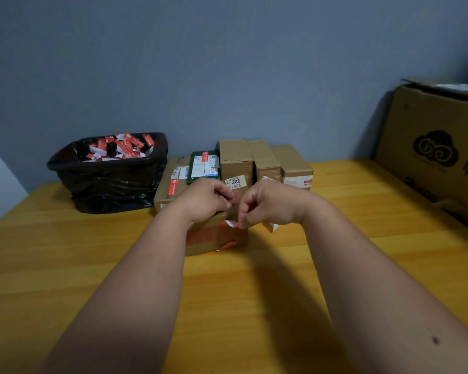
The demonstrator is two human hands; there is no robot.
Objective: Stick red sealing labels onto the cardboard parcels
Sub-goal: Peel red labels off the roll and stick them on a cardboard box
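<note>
A small cardboard parcel (216, 238) lies on the wooden table in front of me, with a red band across its front and a loose red strip at its lower edge. My left hand (206, 201) rests on the parcel's top with fingers curled over it. My right hand (265, 203) pinches a red and white sealing label (233, 224) just above the parcel's right corner. A bit of white backing paper (272, 226) sticks out under the right hand.
Behind stands a row of cardboard parcels (265, 163), a flat parcel with a red label (172, 184) and a green box (204, 164). A black-lined bin (111, 179) full of red and white label scraps sits back left. A large carton (438, 147) is at the right.
</note>
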